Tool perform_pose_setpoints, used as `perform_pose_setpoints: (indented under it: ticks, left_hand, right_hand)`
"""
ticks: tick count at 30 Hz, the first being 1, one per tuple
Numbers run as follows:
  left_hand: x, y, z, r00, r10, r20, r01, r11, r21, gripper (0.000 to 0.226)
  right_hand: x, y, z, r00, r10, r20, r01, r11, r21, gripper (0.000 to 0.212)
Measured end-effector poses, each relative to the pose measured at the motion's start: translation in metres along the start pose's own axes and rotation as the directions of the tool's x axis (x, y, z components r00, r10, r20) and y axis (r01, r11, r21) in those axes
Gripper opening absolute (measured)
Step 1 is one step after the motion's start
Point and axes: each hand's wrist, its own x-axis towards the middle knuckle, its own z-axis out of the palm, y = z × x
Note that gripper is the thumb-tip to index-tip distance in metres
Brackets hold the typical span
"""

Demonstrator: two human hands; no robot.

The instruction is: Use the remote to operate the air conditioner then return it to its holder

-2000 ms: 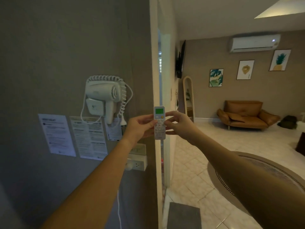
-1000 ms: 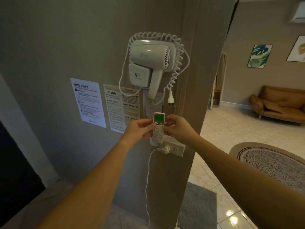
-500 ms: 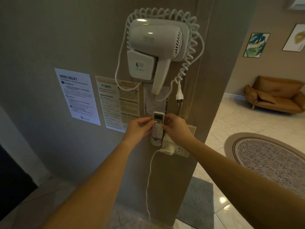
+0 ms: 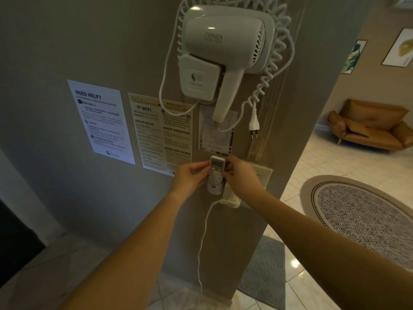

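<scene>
The white remote, with a small display at its top, stands upright against the grey wall. Its lower end sits inside a white wall holder. My left hand grips the remote's left side. My right hand holds its right side with the fingertips. A corner of the air conditioner shows at the top right edge.
A white wall hair dryer with a coiled cord hangs above the remote. Printed notices are stuck to the wall at left. A socket with a plugged white cable sits just below right. A brown sofa and round rug lie to the right.
I turned from the room toward the wall and came closer. Both hands lowered the remote along the wall until its bottom end went into the holder.
</scene>
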Motion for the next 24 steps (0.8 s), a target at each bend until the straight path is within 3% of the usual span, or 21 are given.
perform_pose_setpoints:
  ticks: [5, 12, 19, 24]
  left_hand:
    - [0.0, -0.001, 0.0, 0.998, -0.039, -0.049, 0.039, 0.999, 0.008, 0.012]
    - [0.002, -0.001, 0.004, 0.993, -0.059, -0.106, 0.065, 0.996, 0.056, 0.024]
    - [0.003, 0.0, 0.002, 0.991, -0.076, -0.107, 0.089, 0.988, 0.127, 0.021]
    - [-0.002, 0.007, 0.002, 0.991, -0.019, -0.132, 0.062, 0.943, 0.328, 0.025]
  right_hand:
    - [0.0, -0.002, 0.0, 0.999, 0.012, -0.03, -0.012, 1.0, 0.016, 0.02]
    - [-0.001, -0.004, 0.004, 0.999, 0.02, -0.046, -0.022, 0.999, -0.035, 0.015]
    - [0.001, -0.004, 0.006, 0.998, 0.032, -0.045, -0.034, 0.998, -0.046, 0.015]
    - [-0.004, -0.007, 0.0, 0.999, 0.033, 0.009, -0.032, 0.998, -0.049, 0.017]
